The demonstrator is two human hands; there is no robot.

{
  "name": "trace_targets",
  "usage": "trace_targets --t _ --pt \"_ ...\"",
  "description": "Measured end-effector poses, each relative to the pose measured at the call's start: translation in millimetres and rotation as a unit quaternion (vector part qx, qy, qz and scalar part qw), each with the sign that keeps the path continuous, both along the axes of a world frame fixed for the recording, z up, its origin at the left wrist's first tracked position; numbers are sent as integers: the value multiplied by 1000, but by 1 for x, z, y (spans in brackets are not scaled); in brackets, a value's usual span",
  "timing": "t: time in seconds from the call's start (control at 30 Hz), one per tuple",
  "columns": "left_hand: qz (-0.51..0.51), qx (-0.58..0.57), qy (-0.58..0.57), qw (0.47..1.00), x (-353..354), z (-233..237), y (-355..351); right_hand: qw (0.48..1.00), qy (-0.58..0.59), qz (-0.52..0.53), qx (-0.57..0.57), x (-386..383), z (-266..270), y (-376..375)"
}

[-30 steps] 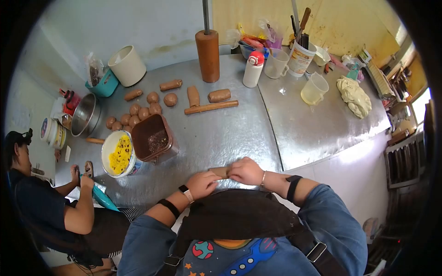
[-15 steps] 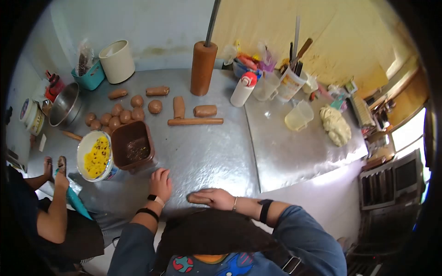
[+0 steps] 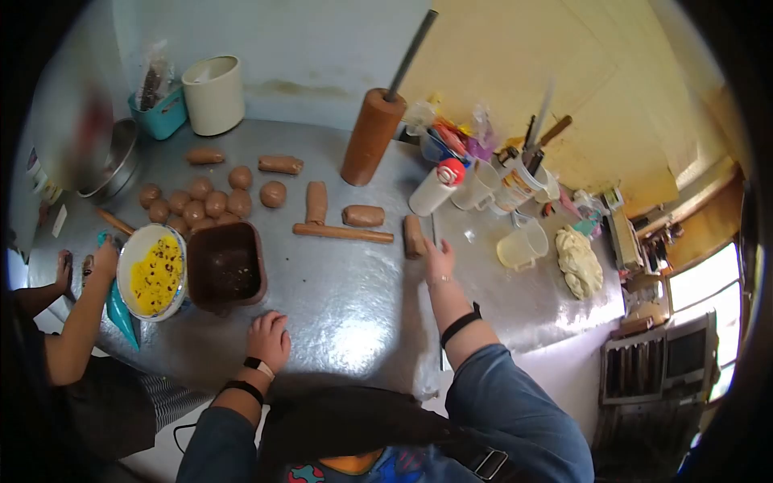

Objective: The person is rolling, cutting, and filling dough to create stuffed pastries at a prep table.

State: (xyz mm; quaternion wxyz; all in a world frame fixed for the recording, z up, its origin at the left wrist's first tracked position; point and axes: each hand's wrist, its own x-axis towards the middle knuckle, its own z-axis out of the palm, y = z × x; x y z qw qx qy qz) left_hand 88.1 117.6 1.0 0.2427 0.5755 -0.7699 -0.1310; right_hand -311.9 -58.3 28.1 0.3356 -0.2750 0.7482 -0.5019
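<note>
My right hand (image 3: pixel 437 262) reaches out over the seam in the metal table. Its fingers are apart and at the lower right side of a short brown dough roll (image 3: pixel 414 236), which lies on the table. My left hand (image 3: pixel 268 338) rests on the table near the front edge, fingers loosely spread, holding nothing. Left of the roll lie a thin wooden rolling pin (image 3: pixel 342 233), a brown dough roll (image 3: pixel 363 215) and an upright-lying one (image 3: pixel 316 201). Behind my left hand stands a brown square tub (image 3: pixel 259 278), next to a white bowl of yellow filling (image 3: pixel 157 274).
Several brown dough balls (image 3: pixel 193 212) sit behind the tub. A thick wooden roller (image 3: pixel 372 137) stands upright at the back, beside a red-capped bottle (image 3: pixel 435 187). Right are a plastic jug (image 3: pixel 523 244) and pale dough (image 3: pixel 579 262). A co-worker's hand (image 3: pixel 105 258) holds a teal piping bag (image 3: pixel 121 314).
My right hand has moved forward and right from the front edge; the brown dough it held there now appears to lie by the seam. My left hand has stayed near the edge. The view has tilted.
</note>
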Motion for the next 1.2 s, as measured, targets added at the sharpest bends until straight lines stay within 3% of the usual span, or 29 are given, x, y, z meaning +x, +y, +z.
trace_targets --t 0.07,0.17,0.2,0.27,0.3,0.33,0.37,0.4,0.43,0.5,0.6,0.7,0.73,0.83,0.93,1.2 --pt "8 17 4 1000 -3 4 3 955 296 10 -12 4 -20 11" --pt "13 13 10 1000 -3 10 1 872 406 215 -169 42 -15 8" --pt "11 25 28 999 -2 8 0 801 496 259 -213 51 -20 1" --pt "15 64 8 998 -3 11 -2 784 495 322 -189 73 -16 -4" --pt "14 44 27 999 -2 7 1 807 466 346 -107 84 -11 0" --pt "15 102 -1 995 -2 -1 -1 766 532 323 -159 85 -41 3" --pt "5 104 -7 995 -2 3 -2 778 501 354 -131 89 -42 10" --pt "-6 106 -14 994 -2 6 -4 744 556 326 -174 83 -81 12" --pt "-2 78 -11 997 -2 2 -1 770 536 328 -110 90 -79 20" --pt "6 22 -7 1000 -1 -7 4 763 561 298 -119 100 -74 26" --pt "13 7 5 1000 -5 2 7 763 585 274 -17 117 -46 38" --pt "13 5 9 1000 -2 0 5 753 560 337 -78 134 -55 80" --pt "14 6 14 1000 -1 0 6 751 530 393 -29 151 -37 104" --pt "18 -4 29 999 0 -4 6 696 553 456 -41 161 -39 135" --pt "22 6 26 999 0 -2 7 723 520 455 -13 168 -27 135" --pt "17 -5 11 1000 -2 -3 5 732 514 448 -18 166 -29 134"
